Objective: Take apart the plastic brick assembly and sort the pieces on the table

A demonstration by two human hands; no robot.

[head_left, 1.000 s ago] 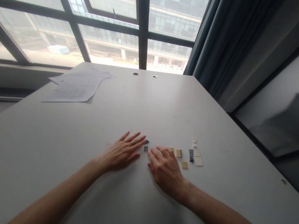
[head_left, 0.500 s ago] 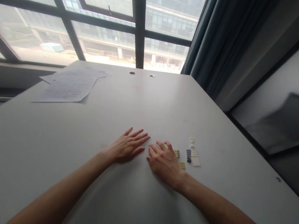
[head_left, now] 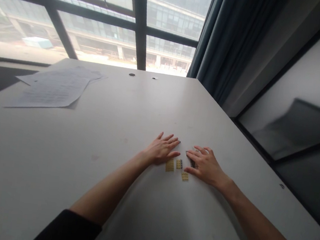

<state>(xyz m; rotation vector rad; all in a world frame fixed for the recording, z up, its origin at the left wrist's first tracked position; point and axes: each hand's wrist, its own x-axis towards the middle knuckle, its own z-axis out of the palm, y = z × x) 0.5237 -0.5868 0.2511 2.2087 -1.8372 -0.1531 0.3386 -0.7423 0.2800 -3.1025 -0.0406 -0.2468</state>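
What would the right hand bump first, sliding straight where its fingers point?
Probably the left hand, across a small gap of table; the yellow bricks sit just beside that line.

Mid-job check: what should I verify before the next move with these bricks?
1. Is the left hand empty and flat on the table: ok.
2. Is the right hand empty, fingers spread: ok.
3. Are the three yellow bricks in view between the hands: ok.
4. Are any bricks stacked: cannot tell, too small.
5. Are pieces hidden under the right hand: cannot tell.
6. Are the papers well away from both hands: ok.
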